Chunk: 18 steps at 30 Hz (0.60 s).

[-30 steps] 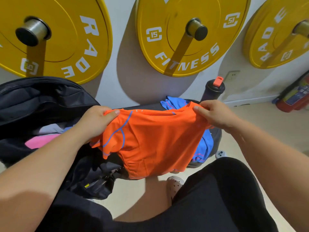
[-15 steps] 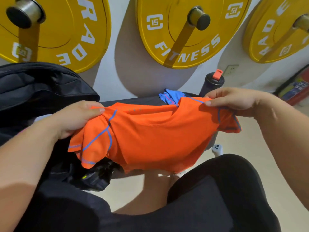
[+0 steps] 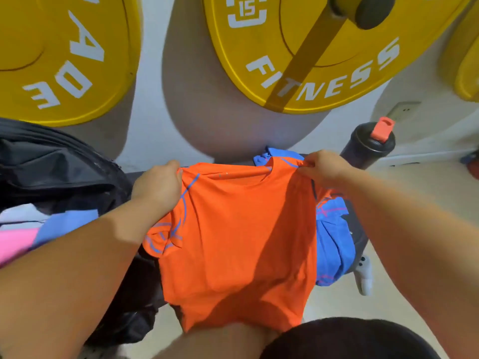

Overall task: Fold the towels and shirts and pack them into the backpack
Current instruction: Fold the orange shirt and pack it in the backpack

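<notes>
You face round yellow rubber weight plates (image 3: 259,47) on the white wall; black plastic bottle with red cap (image 3: 363,151) stands lower right.

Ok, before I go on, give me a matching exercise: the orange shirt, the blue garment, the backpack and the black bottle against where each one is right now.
Things:
1. orange shirt
2. blue garment
3. backpack
4. black bottle

Places or states:
A. standing at the right, near the wall
B. open at the left, with pink and light blue cloth inside
C. held up at its top by the left hand and the right hand
D. lying behind the held shirt, showing at its right edge

Pairs: 1-C, 2-D, 3-B, 4-A
</notes>
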{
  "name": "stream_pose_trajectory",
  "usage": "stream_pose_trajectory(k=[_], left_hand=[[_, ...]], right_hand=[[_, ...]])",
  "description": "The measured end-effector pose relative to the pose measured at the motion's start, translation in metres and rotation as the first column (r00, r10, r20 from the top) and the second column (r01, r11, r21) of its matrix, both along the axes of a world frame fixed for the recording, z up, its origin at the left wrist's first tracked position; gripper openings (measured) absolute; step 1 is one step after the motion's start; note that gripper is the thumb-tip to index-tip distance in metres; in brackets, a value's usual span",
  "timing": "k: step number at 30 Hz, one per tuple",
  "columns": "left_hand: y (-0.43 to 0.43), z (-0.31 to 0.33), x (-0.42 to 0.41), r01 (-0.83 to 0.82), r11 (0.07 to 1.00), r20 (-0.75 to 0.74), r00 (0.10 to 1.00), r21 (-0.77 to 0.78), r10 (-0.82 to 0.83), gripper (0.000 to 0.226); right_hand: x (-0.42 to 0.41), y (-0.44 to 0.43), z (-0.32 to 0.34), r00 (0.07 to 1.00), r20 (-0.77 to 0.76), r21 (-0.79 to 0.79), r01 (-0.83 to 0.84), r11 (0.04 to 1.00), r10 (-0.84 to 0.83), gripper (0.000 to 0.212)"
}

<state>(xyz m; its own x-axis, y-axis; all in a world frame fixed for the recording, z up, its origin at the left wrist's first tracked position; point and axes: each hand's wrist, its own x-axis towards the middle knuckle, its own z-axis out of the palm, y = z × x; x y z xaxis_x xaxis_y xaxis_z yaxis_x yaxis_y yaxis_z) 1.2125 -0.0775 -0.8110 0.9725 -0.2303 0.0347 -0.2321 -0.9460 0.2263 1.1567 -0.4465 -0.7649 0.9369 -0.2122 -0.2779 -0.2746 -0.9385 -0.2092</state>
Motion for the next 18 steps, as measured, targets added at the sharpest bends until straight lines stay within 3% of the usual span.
stream_pose_trajectory(k=[8,13,18], left_hand=[[-0.005,-0.057,0.085,0.074,0.958,0.014,0.997,0.278,-0.081,0.023],[-0.01,-0.081,0.121,0.047,0.966,0.025,0.998,0.254,-0.055,0.022],[-0.01,-0.104,0.135,0.005,0.961,-0.053,0.999,0.277,0.01,0.019]], right_hand=[[0.087,-0.017,-0.08,0.991,0.051,-0.126,-0.115,0.985,0.123,0.027],[0.117,-0.013,-0.1,0.976,0.145,-0.221,-0.131,0.966,0.166,0.03],[0.124,-0.008,-0.116,0.988,0.135,-0.144,-0.061,0.988,0.081,0.033]])
